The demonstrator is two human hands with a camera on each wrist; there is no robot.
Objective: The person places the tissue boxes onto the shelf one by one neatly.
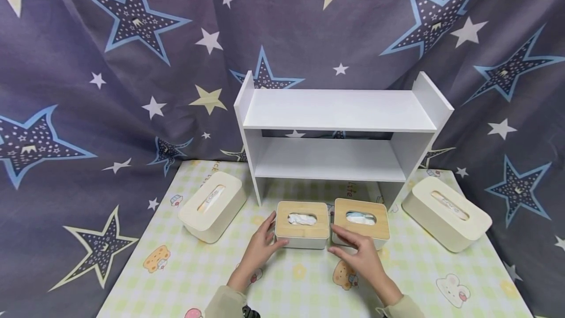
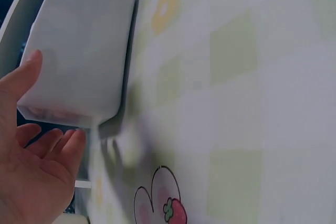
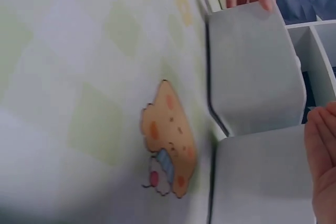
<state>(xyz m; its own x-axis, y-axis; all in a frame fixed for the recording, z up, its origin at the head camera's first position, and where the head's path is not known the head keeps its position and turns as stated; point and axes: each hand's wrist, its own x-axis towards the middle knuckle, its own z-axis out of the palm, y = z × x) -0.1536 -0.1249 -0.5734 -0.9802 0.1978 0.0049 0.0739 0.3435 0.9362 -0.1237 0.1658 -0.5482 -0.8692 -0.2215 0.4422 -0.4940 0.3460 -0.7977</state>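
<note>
Left grip (image 1: pixel 261 247) touching pale box (image 1: pixel 302 232), tan lid (image 1: pixel 302 207), oval slot (image 1: pixel 302 219)

The person's left hand (image 1: pixel 259 249) and right hand (image 1: pixel 361 258) are bare. Behind the left hand's wrist sits a plain, pale beige sleeve (image 1: pixel 225 303), a small black object (image 1: pixel 250 312) beside its cuff; behind the right, a matching sleeve (image 1: pixel 403 308).

From where I stand, the tabletop (image 1: pixel 282 286), green-and-white check with cartoon prints, carries a white shelf (image 1: pixel 331 158) toward the back. Before it sit the left wood-topped box (image 1: pixel 302 230) and right wood-topped box (image 1: pixel 374 227), flanked by a slanted left cream box (image 1: pixel 214 216) and right cream box (image 1: pixel 447 217).
</note>
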